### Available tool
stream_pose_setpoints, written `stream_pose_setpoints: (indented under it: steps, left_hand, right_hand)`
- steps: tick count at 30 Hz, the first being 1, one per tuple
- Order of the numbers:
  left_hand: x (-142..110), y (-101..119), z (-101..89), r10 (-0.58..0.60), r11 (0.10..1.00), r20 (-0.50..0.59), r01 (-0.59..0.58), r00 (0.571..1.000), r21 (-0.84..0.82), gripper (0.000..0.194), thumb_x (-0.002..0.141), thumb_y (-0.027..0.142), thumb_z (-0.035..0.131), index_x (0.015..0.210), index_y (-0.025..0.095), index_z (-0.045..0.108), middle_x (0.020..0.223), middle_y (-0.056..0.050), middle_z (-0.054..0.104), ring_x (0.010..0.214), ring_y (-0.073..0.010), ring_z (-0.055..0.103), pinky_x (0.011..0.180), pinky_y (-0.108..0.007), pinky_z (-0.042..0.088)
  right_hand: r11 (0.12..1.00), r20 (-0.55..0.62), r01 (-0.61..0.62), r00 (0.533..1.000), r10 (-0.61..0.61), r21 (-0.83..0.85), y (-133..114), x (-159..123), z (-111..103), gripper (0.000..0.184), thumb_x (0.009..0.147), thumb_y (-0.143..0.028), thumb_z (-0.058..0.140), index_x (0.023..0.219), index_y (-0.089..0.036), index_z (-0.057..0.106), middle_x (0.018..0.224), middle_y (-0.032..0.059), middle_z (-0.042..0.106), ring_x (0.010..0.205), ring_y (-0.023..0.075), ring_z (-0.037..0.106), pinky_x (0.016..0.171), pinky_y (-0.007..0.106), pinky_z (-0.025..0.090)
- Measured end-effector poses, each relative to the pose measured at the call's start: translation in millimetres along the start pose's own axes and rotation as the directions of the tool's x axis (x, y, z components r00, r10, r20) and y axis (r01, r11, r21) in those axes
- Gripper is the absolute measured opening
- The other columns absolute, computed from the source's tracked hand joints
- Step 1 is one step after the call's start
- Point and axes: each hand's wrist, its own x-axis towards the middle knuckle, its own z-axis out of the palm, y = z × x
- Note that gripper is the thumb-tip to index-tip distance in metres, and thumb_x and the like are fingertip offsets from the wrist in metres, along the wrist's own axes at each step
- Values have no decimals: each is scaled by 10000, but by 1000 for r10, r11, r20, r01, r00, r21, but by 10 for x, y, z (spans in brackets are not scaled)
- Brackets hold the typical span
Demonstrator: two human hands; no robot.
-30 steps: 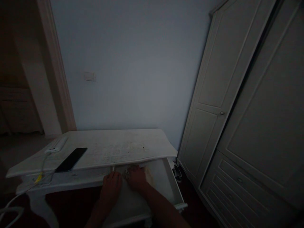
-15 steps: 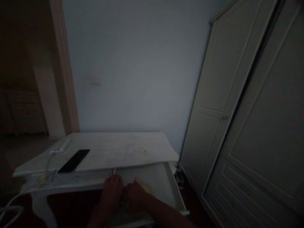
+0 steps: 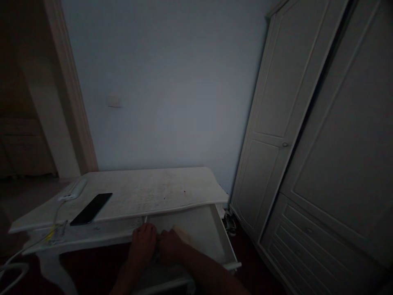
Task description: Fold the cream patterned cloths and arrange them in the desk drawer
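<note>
The room is dim. Both my hands reach into the open drawer [image 3: 225, 250] of a white desk [image 3: 147, 192]. My left hand [image 3: 143, 245] lies palm down at the drawer's left side, fingers curled over something I cannot make out. My right hand [image 3: 170, 247] is closed right beside it, knuckles up, touching the left hand. A pale flat item [image 3: 183, 234] shows just beyond my right hand on the drawer floor. What the fingers hold is hidden.
A black phone [image 3: 91, 208] and a white power strip [image 3: 73, 190] with a cable lie on the desk's left part. A tall white wardrobe [image 3: 313, 143] stands at the right, close to the drawer. A doorway [image 3: 24, 102] opens on the left.
My right hand has pulled back from the drawer's rear toward me and closed up against my left hand. The view shifted slightly.
</note>
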Motion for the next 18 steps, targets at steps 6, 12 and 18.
stream_pose_setpoints:
  steps: [6, 12, 18]
  left_hand:
    - [-24, 11, 11, -15, 1000, -20, 15, 1000, 18, 424, 914, -3, 477, 1166, 160, 776, 1206, -136, 749, 1138, -315, 655, 995, -480, 452]
    - [-4, 1, 56, -24, 999, -42, 22, 999, -26, 417, 909, -20, 476, 1131, 162, 778, 1162, -126, 765, 1108, -297, 673, 968, -461, 467]
    - [-10, -30, 200, -26, 999, -69, 23, 997, -45, 402, 919, -1, 478, 1141, 164, 770, 1171, -124, 779, 1134, -297, 682, 989, -465, 473]
  right_hand:
    - [995, -8, -95, 995, 95, 24, -134, 104, 28, 398, 925, -477, 650, 1197, -193, 706, 1262, 131, 731, 1092, 349, 675, 861, 557, 601]
    - [979, -80, -182, 979, 189, 91, -205, 194, 53, 476, 902, -321, 656, 1364, -220, 607, 1329, 154, 699, 1117, 366, 654, 908, 609, 567]
    - [917, -83, -360, 922, 377, 170, -166, 264, -113, 340, 963, -319, 600, 1280, -212, 657, 1229, 167, 712, 1132, 358, 650, 919, 584, 559]
